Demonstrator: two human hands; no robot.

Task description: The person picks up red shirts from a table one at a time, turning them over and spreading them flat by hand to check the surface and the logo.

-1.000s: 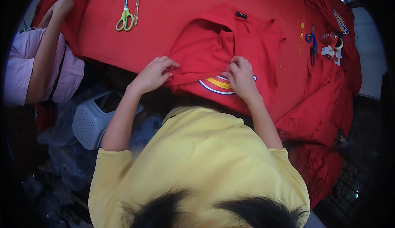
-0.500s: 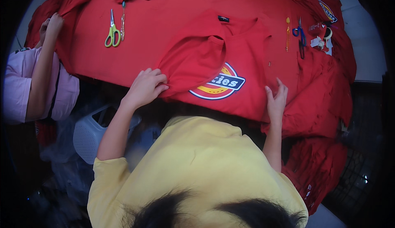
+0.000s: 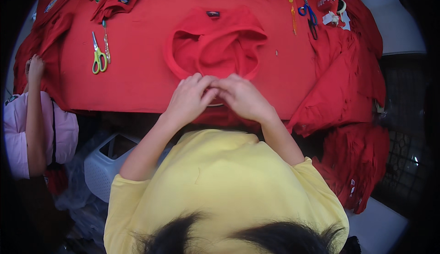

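Note:
A red T-shirt [image 3: 231, 48] lies on the red-covered table in front of me, its neck opening spread in a loop with a dark label at the far side. At the near edge of this loop, my left hand [image 3: 190, 97] and my right hand [image 3: 244, 99] meet, fingertips touching. Both have their fingers closed on the red fabric. A sliver of the printed chest emblem shows just under the fingers. More of the shirt hangs over the table's front edge below my hands.
Yellow-green scissors [image 3: 99, 59] and a slim clear-handled tool [image 3: 107, 43] lie left. An orange tool [image 3: 293, 16], blue scissors [image 3: 309, 15] and a tape roll [image 3: 341, 6] lie right, beyond piled red garments [image 3: 348, 80]. A co-worker's hand [image 3: 35, 68] holds red cloth. A pale stool [image 3: 103, 167] stands below.
My hands, apart before at the shirt's two sides, have come together in the middle. The shirt is now gathered around its neck opening, and most of the emblem is hidden. The view has shifted.

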